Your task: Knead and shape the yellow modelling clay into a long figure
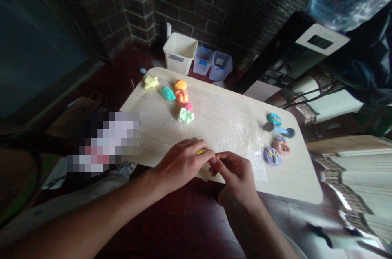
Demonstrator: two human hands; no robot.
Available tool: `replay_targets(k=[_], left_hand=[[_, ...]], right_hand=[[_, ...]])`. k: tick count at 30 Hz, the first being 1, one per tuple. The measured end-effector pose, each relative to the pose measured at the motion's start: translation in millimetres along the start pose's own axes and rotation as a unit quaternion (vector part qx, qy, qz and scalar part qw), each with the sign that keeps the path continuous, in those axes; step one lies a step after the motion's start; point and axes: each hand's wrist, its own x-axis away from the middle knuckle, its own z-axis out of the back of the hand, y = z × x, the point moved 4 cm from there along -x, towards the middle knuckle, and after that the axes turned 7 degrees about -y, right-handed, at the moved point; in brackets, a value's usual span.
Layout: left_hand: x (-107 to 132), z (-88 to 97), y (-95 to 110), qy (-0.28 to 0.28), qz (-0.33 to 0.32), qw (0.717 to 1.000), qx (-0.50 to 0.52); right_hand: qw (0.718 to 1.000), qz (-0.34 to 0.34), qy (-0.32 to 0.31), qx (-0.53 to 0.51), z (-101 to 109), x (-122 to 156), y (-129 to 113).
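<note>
Over the near edge of the table [211, 100], my left hand [183, 161] and my right hand [237, 173] meet with fingertips pinched together. Between them is a small piece of yellow modelling clay [201, 151], mostly covered by the fingers. To the right of my right hand lie a purple clay disc [271, 156] with yellow strips, a pinkish-brown clay piece [281, 145], a blue bar with dark round ends [284, 131] and a teal clay disc [274, 119]. Bubble wrap [220, 116] lies under and beyond my hands.
Toward the far left of the table sit a yellow clay lump [151, 82], a teal one [168, 93], orange ones [181, 96], a pink one [187, 107] and a pale green one [185, 116]. Behind stand a white bin [180, 51] and clear boxes [221, 65]. A blurred-out patch covers the left side.
</note>
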Motion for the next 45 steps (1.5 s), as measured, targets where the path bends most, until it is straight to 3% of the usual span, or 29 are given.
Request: replay_targets(k=[3, 5, 9, 12, 17, 26, 31, 35, 37, 39, 42, 45], left_hand=[[-2.8, 3.0, -2.0, -0.020, 0.019, 1.000, -0.006], [-4.3, 4.8, -5.2, -0.033, 0.051, 0.998, 0.019], [-4.0, 5.0, -9.9, -0.049, 0.090, 0.992, 0.069], [-2.5, 2.3, -11.1, -0.059, 0.100, 0.987, 0.114], [-1.4, -3.5, -13.7, -0.061, 0.121, 0.979, 0.151], [-3.5, -7.3, -12.4, -0.044, 0.056, 0.990, 0.123], [-3.4, -1.3, -4.1, -0.053, 0.005, 0.997, 0.063], [-2.7, -0.6, -2.6, -0.054, 0.005, 0.998, 0.043], [-2.7, 0.0, -4.4, -0.053, 0.033, 0.995, 0.074], [-3.3, 2.2, -8.0, -0.048, 0.084, 0.987, 0.131], [-5.2, 5.5, -12.3, -0.071, 0.153, 0.965, 0.202], [-7.3, 8.1, -13.2, -0.104, 0.172, 0.948, 0.246]], right_hand=[[0.999, 0.014, -0.005, 0.038, 1.1, 1.1, -2.0], [0.992, 0.067, -0.002, 0.105, 3.1, 2.8, -8.4], [0.940, 0.199, -0.023, 0.276, 1.7, 7.4, -24.9], [0.921, 0.228, -0.023, 0.314, 1.8, 8.8, -30.8], [0.942, 0.174, -0.029, 0.285, 6.5, 7.2, -26.0], [0.992, 0.028, -0.022, 0.117, 8.5, 1.3, -2.4], [0.999, -0.026, -0.029, -0.005, 6.5, -2.8, 1.4], [0.996, -0.048, -0.060, -0.050, 4.1, -3.6, 3.4], [0.998, -0.019, -0.057, -0.028, 5.2, -3.1, -0.5], [0.997, 0.059, -0.041, 0.039, 7.5, -1.6, -10.6], [0.965, 0.188, -0.045, 0.176, 6.7, 3.4, -27.4], [0.940, 0.227, -0.054, 0.250, 5.6, 7.0, -33.1]])
